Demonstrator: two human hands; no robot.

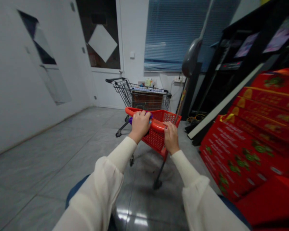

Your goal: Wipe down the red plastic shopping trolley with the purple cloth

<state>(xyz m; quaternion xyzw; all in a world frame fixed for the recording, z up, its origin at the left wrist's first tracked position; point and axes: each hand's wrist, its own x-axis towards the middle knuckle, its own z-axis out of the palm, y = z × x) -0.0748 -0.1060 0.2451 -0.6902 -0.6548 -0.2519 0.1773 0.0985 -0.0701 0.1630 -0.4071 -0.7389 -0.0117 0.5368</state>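
Note:
In front of me stands a small red plastic shopping cart [155, 142] on dark wheeled legs. My left hand [141, 123] is wrapped over the left part of its red handle [157, 125], with something purple showing around the fingers. At the handle's right end, my right hand [171, 136] curls over the bar, thumb side inward. A long pole with a grey rounded head [192, 56] rises at the cart's right side; whether its lower end sits inside the basket I cannot tell.
Just beyond is a black wire shopping cart [146, 94] with a brown box [146, 100] behind its wires. Stacked red gift boxes [236, 150] line the right, near a leaning white board [223, 102]. A white door [106, 86] and blue blinds [168, 38] are at the back.

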